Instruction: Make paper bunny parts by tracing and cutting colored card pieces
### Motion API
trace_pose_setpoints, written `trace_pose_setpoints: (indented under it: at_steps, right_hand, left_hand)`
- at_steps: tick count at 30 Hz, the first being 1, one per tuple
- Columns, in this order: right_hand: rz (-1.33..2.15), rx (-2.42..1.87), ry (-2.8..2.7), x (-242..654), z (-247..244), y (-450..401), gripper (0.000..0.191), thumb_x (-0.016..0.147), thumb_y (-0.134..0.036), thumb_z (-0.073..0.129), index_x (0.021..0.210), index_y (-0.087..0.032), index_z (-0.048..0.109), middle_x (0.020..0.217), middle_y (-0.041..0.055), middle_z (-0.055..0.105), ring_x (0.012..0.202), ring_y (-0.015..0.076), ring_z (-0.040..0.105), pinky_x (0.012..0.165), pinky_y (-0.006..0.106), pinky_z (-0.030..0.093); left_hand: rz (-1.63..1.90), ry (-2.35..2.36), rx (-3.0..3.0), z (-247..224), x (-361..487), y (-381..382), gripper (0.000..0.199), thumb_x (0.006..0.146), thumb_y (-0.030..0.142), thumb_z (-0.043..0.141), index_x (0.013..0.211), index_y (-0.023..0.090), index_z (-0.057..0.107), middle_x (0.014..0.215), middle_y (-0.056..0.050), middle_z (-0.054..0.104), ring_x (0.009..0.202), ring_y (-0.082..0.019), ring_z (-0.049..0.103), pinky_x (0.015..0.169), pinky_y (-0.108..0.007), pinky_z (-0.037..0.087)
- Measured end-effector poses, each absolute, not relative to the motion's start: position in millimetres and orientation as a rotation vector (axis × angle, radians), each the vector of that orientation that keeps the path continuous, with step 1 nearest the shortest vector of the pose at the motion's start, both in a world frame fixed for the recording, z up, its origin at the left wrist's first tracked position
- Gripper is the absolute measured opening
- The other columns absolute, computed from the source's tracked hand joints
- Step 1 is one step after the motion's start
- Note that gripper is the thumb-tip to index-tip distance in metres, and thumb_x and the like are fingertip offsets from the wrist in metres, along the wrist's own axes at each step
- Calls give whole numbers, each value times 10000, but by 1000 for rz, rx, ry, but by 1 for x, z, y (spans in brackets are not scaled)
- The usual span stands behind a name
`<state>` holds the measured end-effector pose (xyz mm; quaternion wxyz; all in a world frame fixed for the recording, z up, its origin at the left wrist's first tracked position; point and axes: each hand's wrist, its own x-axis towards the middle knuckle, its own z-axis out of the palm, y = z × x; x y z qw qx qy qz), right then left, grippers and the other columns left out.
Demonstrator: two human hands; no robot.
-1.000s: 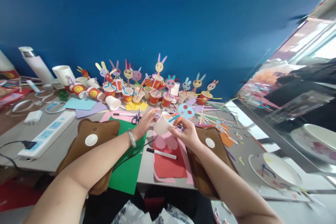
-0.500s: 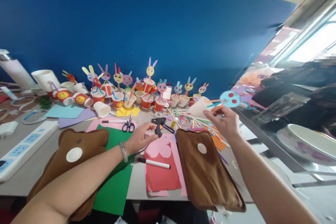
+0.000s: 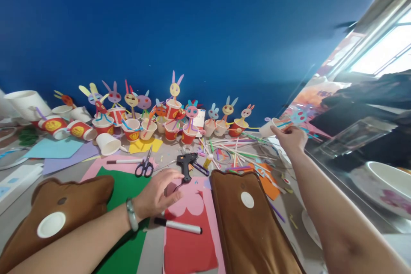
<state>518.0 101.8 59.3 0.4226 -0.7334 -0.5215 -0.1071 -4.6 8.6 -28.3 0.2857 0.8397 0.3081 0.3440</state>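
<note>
My right hand (image 3: 293, 139) pinches a white paper cup (image 3: 266, 129) at its rim, thumb and fingers closed on the thin wall, the rest of the fingers folded behind. The cup is tipped on its side off to the right, near the end of the row of decorated cups (image 3: 239, 128); whether it touches the counter (image 3: 156, 244) I cannot tell. From its mouth a light-blue paper face (image 3: 299, 116) sticks out past my knuckles on orange and blue strips (image 3: 283, 125).

I judge the cup nearly weightless, springy and easily dented, so a light pinch should do; a hard squeeze would probably crush the rim. The safest hold looks to be low around the body, clear of the strips, which I expect to bend, and of the face, which could crease.

My left hand (image 3: 159, 195) has its fingers half spread, gripping nothing, just beside the glue gun (image 3: 185, 163) and above the marker (image 3: 178, 225).
</note>
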Motion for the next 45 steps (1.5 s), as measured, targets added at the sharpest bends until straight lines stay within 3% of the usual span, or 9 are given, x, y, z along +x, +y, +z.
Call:
trace_pose_setpoints:
  at_steps: [9, 17, 25, 30, 31, 34, 36, 40, 45]
  right_hand:
    - [-24, -1601, -1395, 422, 57, 47, 409, 667, -603, 769, 659, -234, 594, 653, 46, 627, 599, 191, 542, 602, 354, 440]
    - [721, -1270, -2015, 265, 66, -19, 345, 715, -520, 767, 667, -235, 578, 624, -4, 620, 581, 157, 555, 530, 281, 466]
    - [659, -1114, -2092, 220, 66, -13, 272, 660, -310, 792, 679, -194, 547, 653, -30, 541, 609, 100, 469, 579, 243, 399]
    - [822, -1130, -2057, 244, 62, -15, 535, 701, -456, 822, 1125, -197, 624, 901, 31, 679, 725, 138, 579, 639, 258, 469]
    - [810, -1208, -2087, 258, 62, -13, 576, 717, -473, 813, 1186, -205, 616, 945, 44, 695, 750, 151, 603, 636, 260, 471]
    - [542, -1672, -2259, 317, 58, 7, 218, 897, -399, 609, 924, -205, 705, 823, 42, 718, 718, 172, 635, 647, 280, 453]
    - [215, -2196, -2251, 363, 49, 29, 232, 919, -313, 530, 842, -194, 713, 840, 72, 739, 749, 205, 666, 651, 297, 438]
    - [-86, -2634, -2035, 436, 23, 82, 295, 926, -225, 470, 1001, -97, 725, 1041, 215, 736, 927, 295, 700, 741, 353, 471]
    - [-299, -2619, -1928, 471, 0, 133, 408, 1002, -263, 353, 1201, -71, 653, 1205, 241, 672, 1149, 302, 621, 923, 381, 459]
  left_hand:
    - [981, 867, 2035, -24, 0, 5, 356, 892, 379, 644, 1219, 242, 619, 1241, -84, 674, 1167, -253, 629, 1049, -403, 494]
    - [998, 691, 1532, -28, 8, 5, 868, 678, 349, 879, 1428, 246, 455, 1436, -134, 547, 1326, -286, 526, 1091, -421, 471]
    - [957, 587, 1452, -22, 10, 9, 671, 654, 341, 885, 1253, 164, 636, 1232, -108, 682, 1112, -266, 633, 993, -362, 496]
    - [938, 600, 1410, -17, 8, 8, 629, 665, 331, 872, 1234, 167, 659, 1202, -102, 702, 1090, -254, 638, 941, -315, 502]
    - [948, 603, 1383, -16, 8, 8, 617, 664, 326, 872, 1223, 166, 665, 1187, -103, 707, 1069, -247, 645, 918, -302, 508]
    - [969, 600, 1267, -13, 9, 7, 608, 642, 321, 881, 1187, 152, 671, 1115, -106, 724, 959, -220, 665, 828, -277, 526]
    - [971, 599, 1209, -14, 10, 7, 624, 636, 325, 886, 1192, 149, 665, 1106, -114, 725, 929, -219, 669, 795, -278, 534]
    - [969, 619, 1215, -17, 11, 7, 643, 660, 321, 878, 1240, 163, 652, 1157, -131, 713, 1017, -254, 667, 847, -306, 539]
    - [961, 650, 1229, -19, 7, 8, 680, 668, 329, 873, 1287, 181, 634, 1204, -130, 701, 1056, -265, 661, 858, -303, 534]
